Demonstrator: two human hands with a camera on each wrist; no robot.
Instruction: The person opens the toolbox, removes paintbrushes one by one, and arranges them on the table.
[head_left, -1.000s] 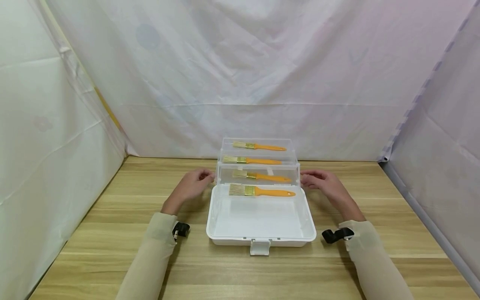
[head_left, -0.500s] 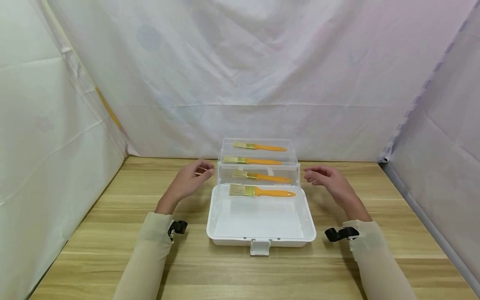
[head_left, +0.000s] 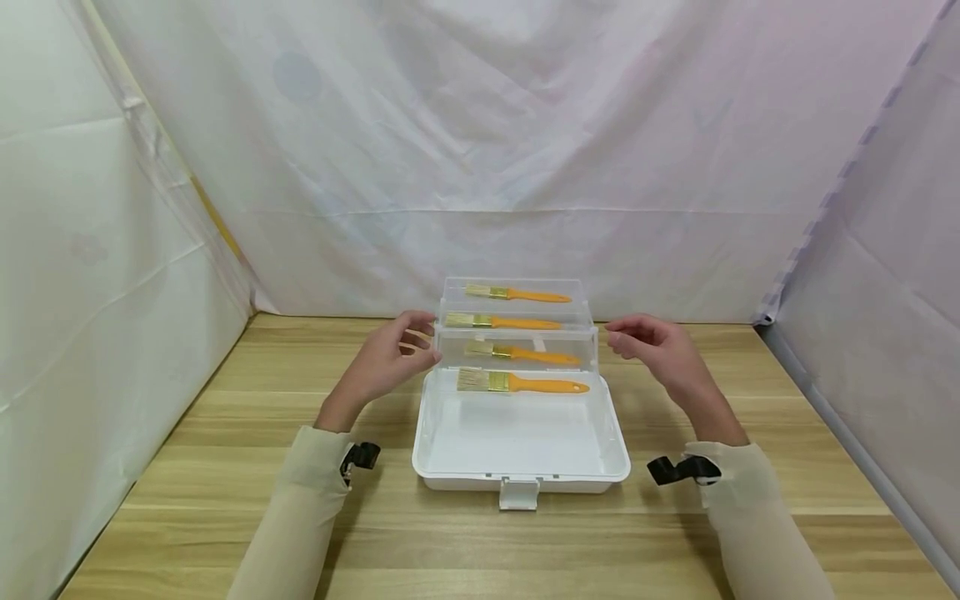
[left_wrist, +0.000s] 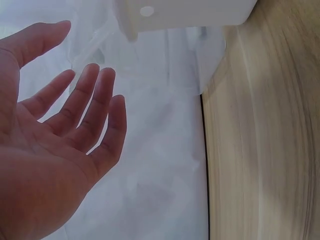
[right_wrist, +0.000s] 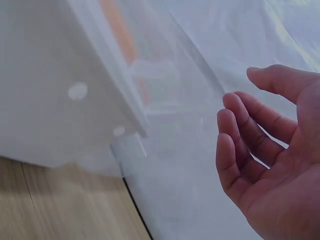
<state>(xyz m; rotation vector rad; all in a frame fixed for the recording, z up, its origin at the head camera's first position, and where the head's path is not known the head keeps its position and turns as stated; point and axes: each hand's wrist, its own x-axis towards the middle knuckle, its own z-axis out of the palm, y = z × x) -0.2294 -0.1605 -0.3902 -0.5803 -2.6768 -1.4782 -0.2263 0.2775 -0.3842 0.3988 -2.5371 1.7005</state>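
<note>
Wood-grain bench (head_left: 225, 500) supports white box (head_left: 517, 433), front latch (head_left: 519, 495) folded outward. Four brushes (head_left: 527, 355) lie crosswise toward box rear, apparently spaced to prevent overlap. Left grip (head_left: 382, 358), slack, empty, hovers at box's left rear; right grip (head_left: 667, 358), likewise, at right rear, presumably for two-sided access.

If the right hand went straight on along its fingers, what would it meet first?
The right end of the clear trays, most likely; how the right hand lines up in depth is unclear.
</note>
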